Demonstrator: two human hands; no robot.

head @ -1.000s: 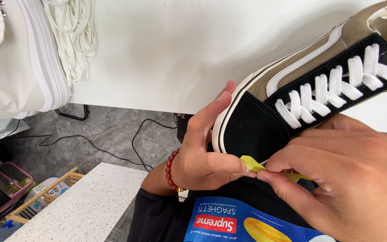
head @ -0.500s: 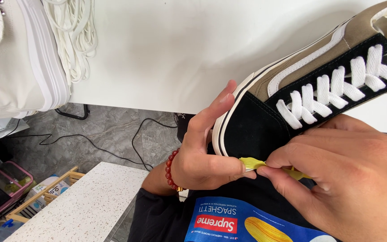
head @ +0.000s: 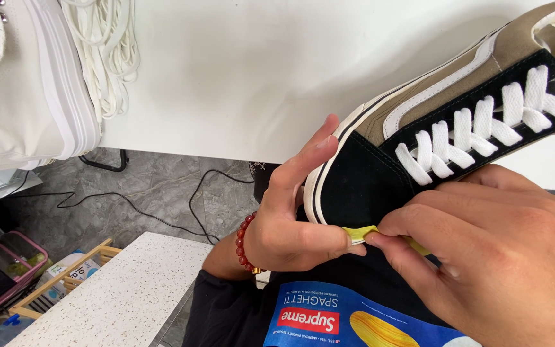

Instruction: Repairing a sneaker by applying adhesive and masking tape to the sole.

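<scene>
The left hand (head: pixel 290 225) cups the rubber toe of a black suede and tan canvas sneaker (head: pixel 419 135) with flat white laces, fingers curled, thumb pressing the sole edge. The right hand (head: pixel 496 257) pinches a small yellow strip (head: pixel 361 232) against that edge, just over the white table (head: pixel 258 77).

Left hand (head: pixel 290 225) cradling black-and-tan sneaker (head: pixel 431 128) toe at table (head: pixel 258 77) edge; right hand (head: pixel 489 257) pinching yellow strip (head: pixel 361 232) against its sole.

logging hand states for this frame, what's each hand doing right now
Left hand: closed around the toe of the black and tan sneaker.
Right hand: fingertips pinched shut on a small yellow strip at the sole edge.
</scene>
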